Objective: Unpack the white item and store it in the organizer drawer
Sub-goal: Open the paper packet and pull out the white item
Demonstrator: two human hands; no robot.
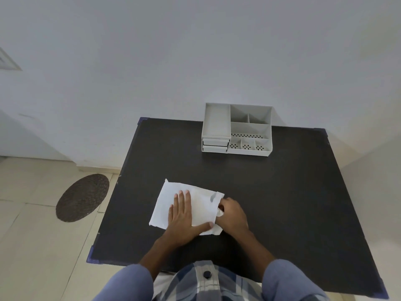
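A white package lies flat on the dark surface, near the person's edge and slightly left of centre. The left hand presses down on it, palm flat and fingers spread, so this grip is wide open and pins the package without closing on it. The right hand sits at the package's right end, fingers curled and pinched on a crumpled bit of white material there; whether that bit is the torn wrapper edge or the white item itself starting to come out, I cannot tell. A small grey tear or flap shows near that same corner.

The grey organizer stands well apart, at the far side of the surface against the wall. Its two small drawers sit stacked at the lower left of its front, and both look pushed in. The open compartments on top appear to hold nothing.

As I judge it, the task is at an early stage: the unpacking is under way, with the opening being worked at the right end. Left to do are freeing the item, pulling a drawer out, placing the item inside and closing it.
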